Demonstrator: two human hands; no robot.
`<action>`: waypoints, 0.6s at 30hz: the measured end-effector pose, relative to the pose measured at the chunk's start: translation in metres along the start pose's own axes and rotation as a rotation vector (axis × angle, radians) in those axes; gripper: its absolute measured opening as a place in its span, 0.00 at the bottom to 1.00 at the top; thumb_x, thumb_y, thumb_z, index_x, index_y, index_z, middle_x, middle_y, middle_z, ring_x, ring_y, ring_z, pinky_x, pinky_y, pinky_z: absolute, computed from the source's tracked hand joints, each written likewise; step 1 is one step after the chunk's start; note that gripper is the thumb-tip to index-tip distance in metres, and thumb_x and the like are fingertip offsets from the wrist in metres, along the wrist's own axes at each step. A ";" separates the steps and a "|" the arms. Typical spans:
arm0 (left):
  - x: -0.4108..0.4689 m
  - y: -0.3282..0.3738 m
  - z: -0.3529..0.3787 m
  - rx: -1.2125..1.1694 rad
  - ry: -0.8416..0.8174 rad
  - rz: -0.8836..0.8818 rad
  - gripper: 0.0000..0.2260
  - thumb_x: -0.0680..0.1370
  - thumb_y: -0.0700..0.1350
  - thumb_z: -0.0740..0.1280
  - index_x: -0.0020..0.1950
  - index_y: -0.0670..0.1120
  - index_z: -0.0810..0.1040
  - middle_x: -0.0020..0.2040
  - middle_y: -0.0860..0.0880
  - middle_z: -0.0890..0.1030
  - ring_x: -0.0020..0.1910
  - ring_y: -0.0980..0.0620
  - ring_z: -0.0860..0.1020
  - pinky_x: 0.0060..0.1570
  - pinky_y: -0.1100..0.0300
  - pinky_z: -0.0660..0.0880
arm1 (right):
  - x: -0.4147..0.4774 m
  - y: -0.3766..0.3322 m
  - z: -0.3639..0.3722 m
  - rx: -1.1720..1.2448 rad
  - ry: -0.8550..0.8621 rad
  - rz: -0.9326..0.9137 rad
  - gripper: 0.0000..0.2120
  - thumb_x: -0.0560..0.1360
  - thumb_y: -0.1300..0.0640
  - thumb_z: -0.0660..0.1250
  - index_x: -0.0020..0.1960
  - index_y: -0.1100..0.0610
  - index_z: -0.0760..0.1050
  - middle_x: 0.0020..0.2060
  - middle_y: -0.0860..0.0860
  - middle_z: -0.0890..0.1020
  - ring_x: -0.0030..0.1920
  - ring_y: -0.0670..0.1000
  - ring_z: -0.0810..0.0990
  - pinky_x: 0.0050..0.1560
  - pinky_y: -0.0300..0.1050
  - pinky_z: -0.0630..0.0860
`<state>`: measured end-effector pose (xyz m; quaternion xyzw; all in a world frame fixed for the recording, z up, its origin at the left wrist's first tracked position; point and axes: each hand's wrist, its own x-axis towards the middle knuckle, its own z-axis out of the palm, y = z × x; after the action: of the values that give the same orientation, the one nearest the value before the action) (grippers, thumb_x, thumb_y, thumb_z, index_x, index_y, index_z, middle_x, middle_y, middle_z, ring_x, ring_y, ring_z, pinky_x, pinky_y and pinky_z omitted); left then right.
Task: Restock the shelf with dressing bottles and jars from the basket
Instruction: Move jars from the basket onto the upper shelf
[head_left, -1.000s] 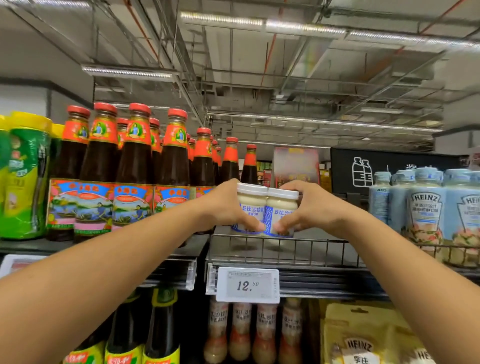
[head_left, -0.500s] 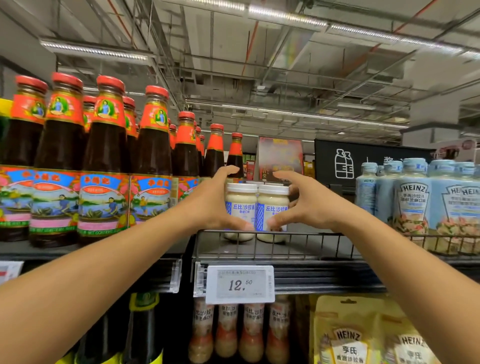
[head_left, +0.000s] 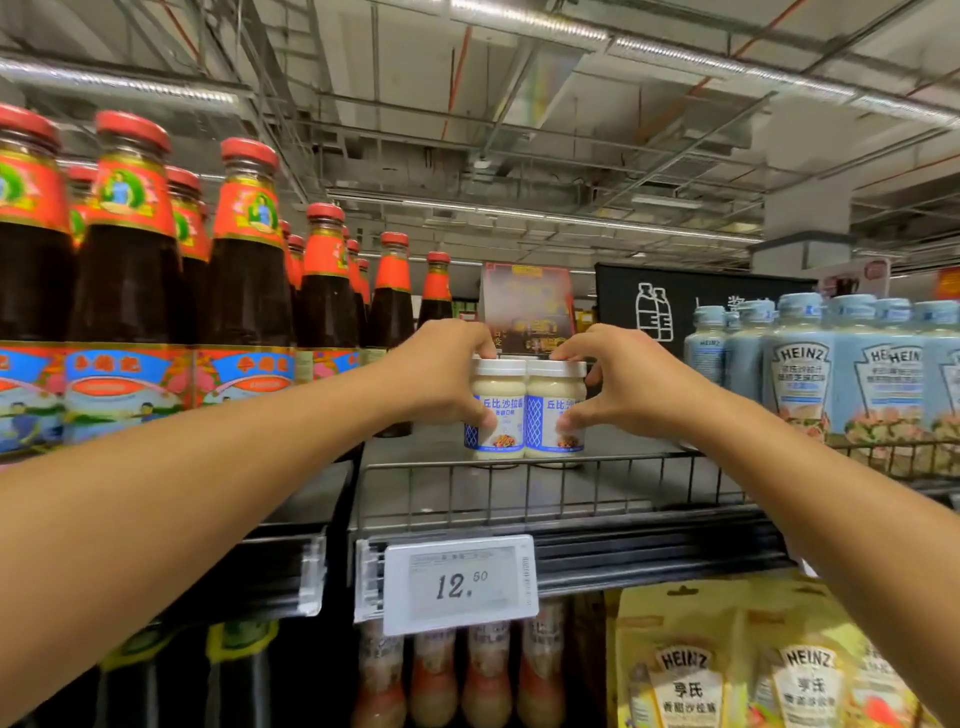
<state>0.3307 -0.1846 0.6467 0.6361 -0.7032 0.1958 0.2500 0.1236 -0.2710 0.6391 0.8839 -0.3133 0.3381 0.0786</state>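
Note:
Two white-lidded jars of pale dressing stand side by side on the top wire shelf (head_left: 519, 499). My left hand (head_left: 441, 374) wraps the left jar (head_left: 497, 400), thumb on its blue label and fingers over the lid. My right hand (head_left: 618, 384) holds the right jar (head_left: 551, 400) the same way from the other side. The two jars touch each other and rest on the shelf behind its low wire rail. More white lids show just behind them. The basket is out of sight.
Tall dark sauce bottles with red caps (head_left: 249, 291) crowd the shelf to the left. Pale blue Heinz bottles (head_left: 800, 374) fill the right. A 12.50 price tag (head_left: 460, 584) hangs on the shelf edge. Pink dressing bottles (head_left: 485, 670) and yellow Heinz pouches (head_left: 685, 670) sit below.
Both jars went down onto the shelf and slid back a little, my hands staying on them. The camera moved closer and to the right.

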 end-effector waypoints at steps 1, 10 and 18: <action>0.008 0.001 0.004 0.002 -0.014 0.016 0.31 0.63 0.54 0.82 0.61 0.47 0.74 0.58 0.50 0.76 0.57 0.50 0.74 0.49 0.60 0.69 | 0.002 0.005 0.000 -0.017 -0.013 0.014 0.36 0.61 0.49 0.84 0.66 0.53 0.77 0.59 0.49 0.78 0.49 0.46 0.73 0.48 0.40 0.68; 0.069 0.013 0.042 0.026 -0.048 0.085 0.32 0.63 0.54 0.83 0.60 0.45 0.75 0.58 0.48 0.78 0.55 0.48 0.75 0.51 0.55 0.74 | 0.036 0.046 0.003 -0.310 -0.167 0.070 0.32 0.63 0.50 0.83 0.62 0.53 0.74 0.55 0.53 0.81 0.51 0.55 0.79 0.48 0.50 0.78; 0.121 0.009 0.080 0.098 -0.060 0.103 0.31 0.63 0.57 0.81 0.61 0.47 0.75 0.59 0.47 0.78 0.57 0.47 0.75 0.55 0.49 0.76 | 0.082 0.086 0.017 -0.505 -0.220 0.048 0.22 0.64 0.51 0.82 0.48 0.52 0.72 0.37 0.48 0.71 0.36 0.52 0.73 0.31 0.43 0.67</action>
<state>0.3059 -0.3274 0.6558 0.6160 -0.7318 0.2237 0.1869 0.1279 -0.3862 0.6724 0.8602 -0.4152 0.1529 0.2537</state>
